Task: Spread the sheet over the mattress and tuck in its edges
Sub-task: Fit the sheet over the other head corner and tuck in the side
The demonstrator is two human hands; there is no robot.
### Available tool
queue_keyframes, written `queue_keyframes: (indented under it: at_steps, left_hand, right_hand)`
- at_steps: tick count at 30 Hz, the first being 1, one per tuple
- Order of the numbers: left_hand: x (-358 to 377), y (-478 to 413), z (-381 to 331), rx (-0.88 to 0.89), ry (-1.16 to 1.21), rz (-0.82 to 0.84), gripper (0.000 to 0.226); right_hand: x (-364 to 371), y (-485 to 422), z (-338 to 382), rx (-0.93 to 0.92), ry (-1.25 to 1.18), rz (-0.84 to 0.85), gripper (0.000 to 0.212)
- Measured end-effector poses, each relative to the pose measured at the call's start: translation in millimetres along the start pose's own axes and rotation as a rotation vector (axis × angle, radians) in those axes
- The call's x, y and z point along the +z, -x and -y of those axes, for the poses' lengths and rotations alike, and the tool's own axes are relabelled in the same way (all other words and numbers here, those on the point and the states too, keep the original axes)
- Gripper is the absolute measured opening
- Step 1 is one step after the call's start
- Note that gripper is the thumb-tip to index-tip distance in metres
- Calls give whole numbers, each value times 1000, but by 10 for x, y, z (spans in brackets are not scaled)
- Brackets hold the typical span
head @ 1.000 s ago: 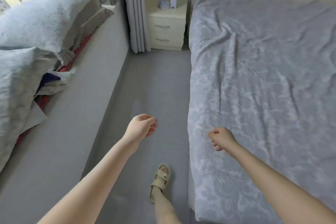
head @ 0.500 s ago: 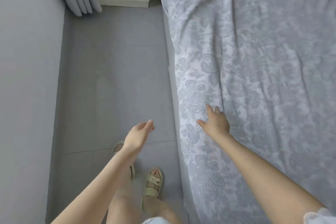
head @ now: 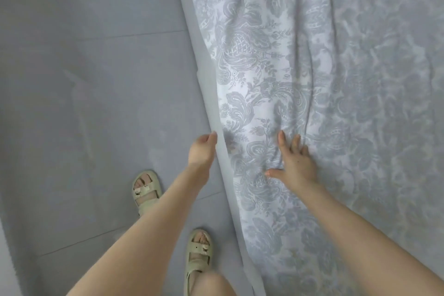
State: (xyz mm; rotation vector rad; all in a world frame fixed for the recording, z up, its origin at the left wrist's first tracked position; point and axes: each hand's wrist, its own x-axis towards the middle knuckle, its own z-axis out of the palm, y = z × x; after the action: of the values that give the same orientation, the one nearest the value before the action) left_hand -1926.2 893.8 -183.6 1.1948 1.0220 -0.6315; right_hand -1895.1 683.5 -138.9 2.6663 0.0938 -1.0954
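The grey floral sheet (head: 336,79) covers the bed, filling the right half of the view, wrinkled, with the mattress hidden beneath it. Its plain grey hem (head: 211,94) hangs down the bed's side. My left hand (head: 200,151) is at that hem with curled fingers, the fingertips tucked behind the fabric edge. My right hand (head: 295,161) lies flat on the sheet near the bed's edge, fingers spread and straight, pressing the cloth, where small creases gather around the palm.
Grey tiled floor (head: 96,79) runs along the left of the bed. My feet in pale green sandals stand on it, one sandal (head: 145,190) behind my left forearm and the other sandal (head: 199,252) close to the hanging hem.
My view has tilted down and closer to the bed's side. My left hand moved right from open air to the hem. My right hand stays flat on the sheet, its fingers spread wider.
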Motion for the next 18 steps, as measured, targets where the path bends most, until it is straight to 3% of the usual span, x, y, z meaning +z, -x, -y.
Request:
queue_keyframes:
  at_steps: [5,8,12,16,18]
  left_hand:
    - [334,-459,-224,-221,431,154,38]
    - [353,-577,-190,-265,590,145,45]
    - [317,-458,-178,-225,394,184,19]
    - [393,-292,-293,-165,194,204,13]
    - [435,-265,-313,-145,177,137,26]
  right_hand:
    - [12,-6,12,-17,-8,-7,111]
    - [11,13,13,-18,-24,-4,111]
    - [-10,54,36,-10,-60,-17,109]
    - [-55,117,43,4,-113,-27,108]
    - [-63,162,29,12,-195,-46,105]
